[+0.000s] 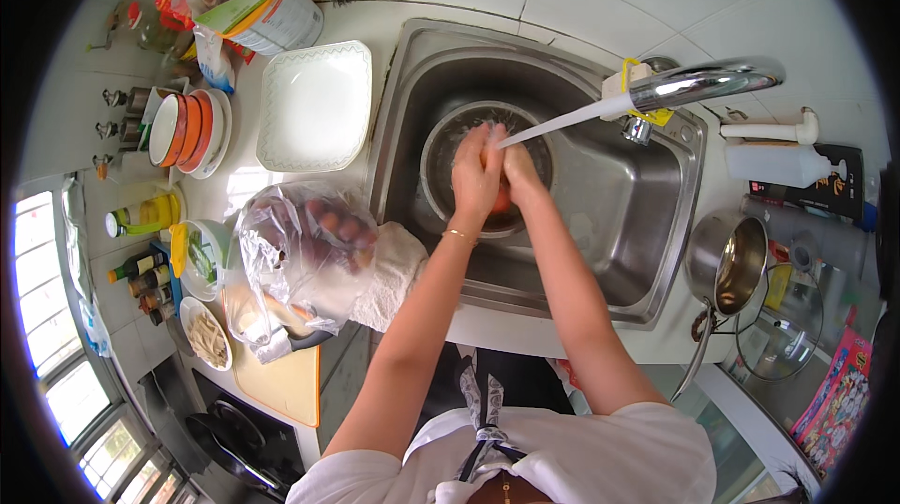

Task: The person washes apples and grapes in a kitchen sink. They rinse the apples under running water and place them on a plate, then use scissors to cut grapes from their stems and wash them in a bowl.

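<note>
Water runs from a chrome faucet (703, 85) onto my two hands over a round metal bowl (430, 184) in the stainless steel sink (633, 237). My left hand (478, 170) and my right hand (522, 168) are close together under the stream, fingers pointing away from me. A reddish, rounded item (502, 200) shows between and below them, mostly hidden by the hands; whether either hand grips it cannot be made out. Left of the sink, a clear plastic bag of dark red grapes or similar round fruit (337, 226) rests beside a beige cloth (397, 272).
A square white dish (315, 107), stacked orange bowls (184, 131) and an oil bottle (151, 214) stand left. Nearer me are a plate of pale strips (206, 335) and a cutting board (281, 384). A metal saucepan (703, 261) and glass lid (779, 321) are right.
</note>
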The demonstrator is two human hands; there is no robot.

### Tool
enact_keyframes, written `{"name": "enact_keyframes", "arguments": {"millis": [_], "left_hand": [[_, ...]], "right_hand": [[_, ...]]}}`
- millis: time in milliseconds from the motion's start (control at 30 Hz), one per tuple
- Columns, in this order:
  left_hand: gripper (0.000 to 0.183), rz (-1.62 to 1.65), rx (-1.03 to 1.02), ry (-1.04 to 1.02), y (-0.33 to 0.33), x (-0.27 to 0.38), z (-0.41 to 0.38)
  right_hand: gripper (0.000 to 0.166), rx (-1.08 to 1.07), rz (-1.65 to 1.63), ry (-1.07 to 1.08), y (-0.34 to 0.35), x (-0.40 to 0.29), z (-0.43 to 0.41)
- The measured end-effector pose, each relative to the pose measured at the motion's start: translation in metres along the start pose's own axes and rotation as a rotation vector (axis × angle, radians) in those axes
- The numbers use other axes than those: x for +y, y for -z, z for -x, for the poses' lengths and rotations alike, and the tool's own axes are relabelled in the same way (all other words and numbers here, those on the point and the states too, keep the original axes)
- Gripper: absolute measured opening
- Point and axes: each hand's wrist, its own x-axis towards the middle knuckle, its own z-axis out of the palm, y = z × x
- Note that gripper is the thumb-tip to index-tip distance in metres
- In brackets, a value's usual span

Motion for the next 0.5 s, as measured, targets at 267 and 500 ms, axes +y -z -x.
{"name": "enact_keyframes", "arguments": {"millis": [267, 500], "left_hand": [[0.031, -0.009, -0.237, -0.093, 0.021, 0.021, -0.009], [0.034, -0.123, -0.097, 0.221, -0.005, 0.024, -0.014]], "right_hand": [[0.073, -0.251, -0.351, -0.249, 0.011, -0.002, -0.01], [0.049, -0.02, -0.51, -0.128, 0.003, 0.012, -0.015]]}}
